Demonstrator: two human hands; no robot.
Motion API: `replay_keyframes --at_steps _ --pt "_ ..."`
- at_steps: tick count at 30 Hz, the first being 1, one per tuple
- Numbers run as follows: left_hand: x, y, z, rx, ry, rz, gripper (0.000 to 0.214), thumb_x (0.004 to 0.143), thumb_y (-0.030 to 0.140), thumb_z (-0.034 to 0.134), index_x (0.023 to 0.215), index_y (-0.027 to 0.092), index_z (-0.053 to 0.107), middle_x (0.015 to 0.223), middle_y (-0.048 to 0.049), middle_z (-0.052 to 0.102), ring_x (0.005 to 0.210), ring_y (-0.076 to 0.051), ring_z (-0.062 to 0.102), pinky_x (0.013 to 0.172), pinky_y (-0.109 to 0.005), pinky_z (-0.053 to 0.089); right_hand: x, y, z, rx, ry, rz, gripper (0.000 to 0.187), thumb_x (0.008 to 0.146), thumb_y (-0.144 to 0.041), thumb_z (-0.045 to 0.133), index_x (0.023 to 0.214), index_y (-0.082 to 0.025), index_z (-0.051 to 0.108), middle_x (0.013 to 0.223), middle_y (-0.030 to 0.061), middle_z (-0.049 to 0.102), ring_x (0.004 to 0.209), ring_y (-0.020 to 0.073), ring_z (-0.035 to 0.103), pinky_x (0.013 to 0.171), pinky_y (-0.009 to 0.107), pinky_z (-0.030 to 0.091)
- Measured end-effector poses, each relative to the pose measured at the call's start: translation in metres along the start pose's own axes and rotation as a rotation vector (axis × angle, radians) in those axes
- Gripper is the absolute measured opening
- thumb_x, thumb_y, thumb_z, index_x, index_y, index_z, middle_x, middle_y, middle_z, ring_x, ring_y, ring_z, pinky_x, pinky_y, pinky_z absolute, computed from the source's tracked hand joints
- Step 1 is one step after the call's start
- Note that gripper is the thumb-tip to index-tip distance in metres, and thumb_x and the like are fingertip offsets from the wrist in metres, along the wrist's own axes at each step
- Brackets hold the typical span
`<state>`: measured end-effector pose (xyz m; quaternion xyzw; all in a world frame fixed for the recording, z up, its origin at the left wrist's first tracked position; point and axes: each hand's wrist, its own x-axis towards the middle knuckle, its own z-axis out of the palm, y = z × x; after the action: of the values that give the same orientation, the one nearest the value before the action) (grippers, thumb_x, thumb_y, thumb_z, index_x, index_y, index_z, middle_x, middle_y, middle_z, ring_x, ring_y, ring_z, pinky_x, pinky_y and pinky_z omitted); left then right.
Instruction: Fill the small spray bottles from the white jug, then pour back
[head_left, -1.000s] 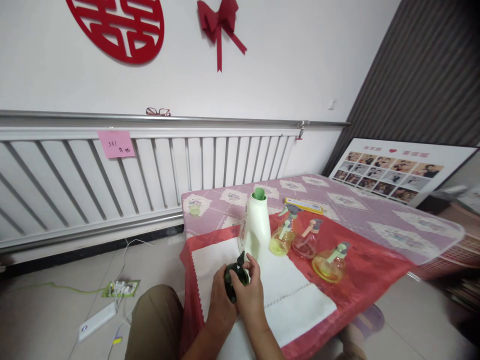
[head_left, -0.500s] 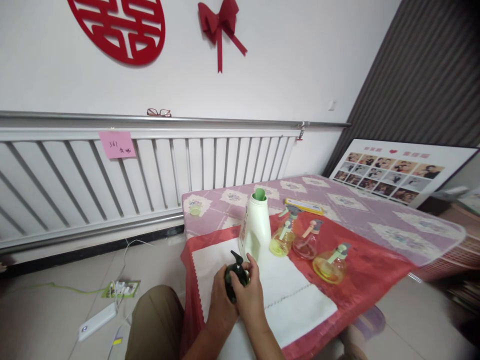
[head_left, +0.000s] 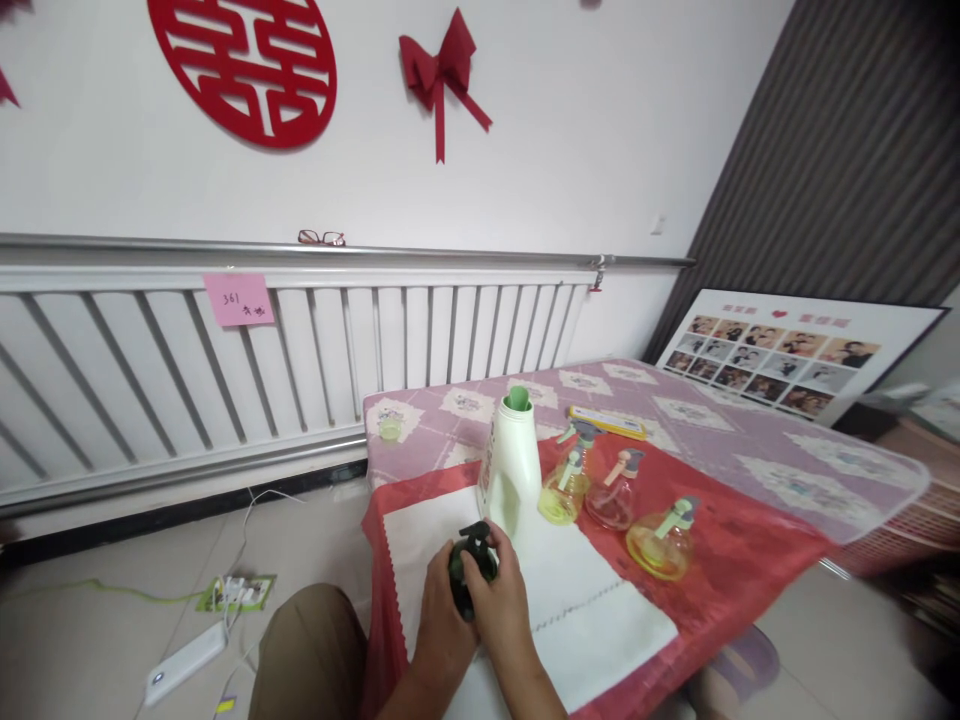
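Observation:
A dark green pump bottle (head_left: 463, 590) with a black pump head is held between both hands over the white cloth (head_left: 577, 600). My left hand (head_left: 435, 610) wraps round its left side. With its fingers closed about the collar and pump, my right hand (head_left: 501, 590) grips from the right. Just behind stands a pale green detergent jug (head_left: 517, 460), uncapped, its green spout showing. To the right are several clear spray bottles: a yellow one (head_left: 561, 498), a pink one (head_left: 611, 500) and another yellow one (head_left: 661, 548).
Red cloth (head_left: 750, 520) lies under the spray bottles on a purple patterned table cover (head_left: 697, 410). A yellow box (head_left: 607, 422) and a small green cap (head_left: 390, 428) sit farther back. A radiator (head_left: 420, 330) lines the wall; a power strip (head_left: 236, 592) and cables are on the floor.
The black pump head now sits lower against the bottle, and its nozzle has turned. Both hands still hold the bottle. The whole view has shifted slightly.

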<state>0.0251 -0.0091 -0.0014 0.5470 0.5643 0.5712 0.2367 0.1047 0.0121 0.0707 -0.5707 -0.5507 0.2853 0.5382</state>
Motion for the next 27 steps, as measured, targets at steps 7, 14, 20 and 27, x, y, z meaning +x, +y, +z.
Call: replay_keyframes --at_steps 7,14,20,27 --pt "0.001 -0.011 0.005 0.046 -0.007 -0.018 0.082 0.063 0.03 0.072 0.134 0.011 0.037 0.136 -0.0211 0.049 0.127 -0.033 0.05 0.107 -0.044 0.042 0.007 -0.031 -0.018 0.013 0.101 -0.095 0.036 0.077 -0.038 0.061 0.108 -0.021 0.063 0.104 0.0083 0.067 0.094 0.0237 0.062 0.086 0.04 0.052" --pt "-0.001 -0.013 0.005 0.09 -0.003 -0.002 0.08 0.066 0.029 0.068 0.136 0.012 0.034 0.137 -0.02 0.047 0.13 -0.034 0.046 0.109 -0.051 0.038 0.011 -0.065 -0.064 0.144 0.235 -0.071 0.033 0.078 -0.042 0.064 0.104 -0.022 0.061 0.09 0.0034 0.067 0.072 0.0166 0.057 0.067 0.03 0.05" --pt "-0.004 -0.006 0.002 0.088 -0.019 -0.031 0.082 0.067 0.027 0.068 0.139 0.016 0.031 0.14 -0.0174 0.045 0.132 -0.033 0.043 0.111 -0.049 0.037 0.027 -0.05 -0.121 0.29 0.468 -0.121 0.033 0.077 -0.041 0.066 0.102 -0.023 0.055 0.1 0.005 0.065 0.087 0.018 0.062 0.08 0.033 0.049" --pt "-0.004 -0.003 -0.001 0.094 -0.042 -0.057 0.083 0.068 0.03 0.068 0.14 0.016 0.03 0.141 -0.0175 0.042 0.133 -0.033 0.042 0.111 -0.049 0.036 0.035 0.033 -0.149 -0.058 0.471 -0.065 0.034 0.08 -0.043 0.056 0.104 -0.019 0.054 0.1 0.0109 0.063 0.087 0.0233 0.062 0.077 0.041 0.053"
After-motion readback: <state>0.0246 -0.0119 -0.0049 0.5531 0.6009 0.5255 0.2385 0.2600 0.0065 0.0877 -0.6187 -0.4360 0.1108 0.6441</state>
